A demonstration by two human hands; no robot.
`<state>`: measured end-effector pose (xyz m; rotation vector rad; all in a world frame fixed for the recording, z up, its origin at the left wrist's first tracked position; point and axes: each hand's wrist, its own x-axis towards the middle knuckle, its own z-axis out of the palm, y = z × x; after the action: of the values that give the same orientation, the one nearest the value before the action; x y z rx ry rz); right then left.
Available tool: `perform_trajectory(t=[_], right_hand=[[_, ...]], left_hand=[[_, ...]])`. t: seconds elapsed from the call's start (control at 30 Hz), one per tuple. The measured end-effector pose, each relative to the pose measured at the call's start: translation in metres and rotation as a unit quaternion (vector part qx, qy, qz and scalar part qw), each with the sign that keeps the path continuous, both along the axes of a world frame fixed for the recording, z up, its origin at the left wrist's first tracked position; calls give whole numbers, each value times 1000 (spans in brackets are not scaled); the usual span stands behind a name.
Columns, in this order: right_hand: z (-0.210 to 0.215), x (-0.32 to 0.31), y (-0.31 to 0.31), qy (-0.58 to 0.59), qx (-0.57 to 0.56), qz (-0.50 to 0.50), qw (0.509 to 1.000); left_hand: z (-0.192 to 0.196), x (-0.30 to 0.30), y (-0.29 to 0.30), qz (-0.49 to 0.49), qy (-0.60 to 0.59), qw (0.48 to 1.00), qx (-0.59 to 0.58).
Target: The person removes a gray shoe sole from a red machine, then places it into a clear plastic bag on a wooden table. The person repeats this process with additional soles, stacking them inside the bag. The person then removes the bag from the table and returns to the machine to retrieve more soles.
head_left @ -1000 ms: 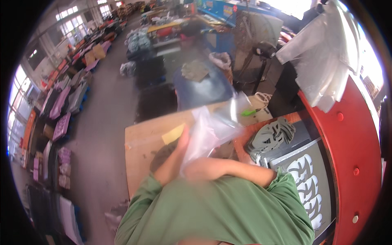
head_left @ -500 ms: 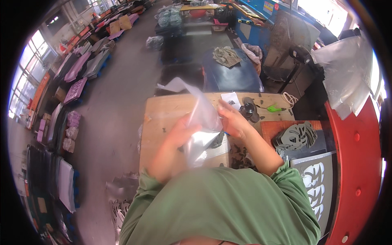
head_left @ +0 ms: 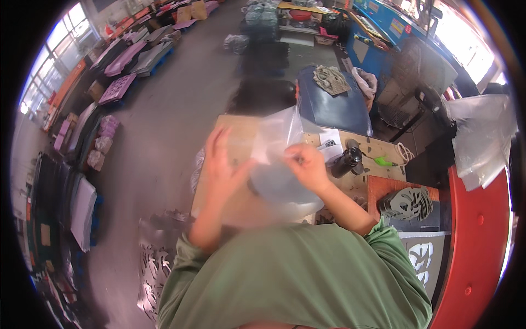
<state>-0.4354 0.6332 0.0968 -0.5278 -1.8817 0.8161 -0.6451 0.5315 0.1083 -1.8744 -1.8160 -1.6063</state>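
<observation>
A clear plastic bag (head_left: 276,134) stands up over the wooden table (head_left: 233,125), its lower part spread and blurred in front of me. My right hand (head_left: 309,169) is closed in a pinch on the bag's right side. At the bag's left side my left hand (head_left: 220,167) is open, its fingers spread upward and the thumb close to the plastic. Whatever lies under the bag shows only faintly. Beyond my right hand are a black bottle (head_left: 347,163), a white paper (head_left: 330,140) with a dark print, and a bright green tool (head_left: 384,162).
Grey cut-out sheets (head_left: 408,203) are stacked at the right, beside a red panel (head_left: 475,247). More clear bags (head_left: 485,137) hang above that panel. A crumpled cloth (head_left: 331,80) lies on a dark blue surface behind the table. A fan stands at the back right.
My left hand has let go of the bag and spread its fingers. The bag has opened out wider, while my right hand has closed on its edge. The view has shifted left.
</observation>
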Motion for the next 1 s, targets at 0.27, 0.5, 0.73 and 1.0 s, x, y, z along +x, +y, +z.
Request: perform_trajectory(t=[0.27, 0.5, 0.73, 1.0], right_hand=[[7, -1, -25, -125, 403, 71, 904], [-2, 14, -46, -235, 162, 23, 958], [35, 22, -17, -83, 123, 38, 988], [53, -6, -16, -190, 29, 117, 974]], left_hand=[[25, -3, 57, -225, 32, 961, -160], [14, 0, 43, -145, 29, 976, -160], [25, 7, 21, -251, 190, 944, -103], [31, 4, -1, -140, 204, 966, -78]])
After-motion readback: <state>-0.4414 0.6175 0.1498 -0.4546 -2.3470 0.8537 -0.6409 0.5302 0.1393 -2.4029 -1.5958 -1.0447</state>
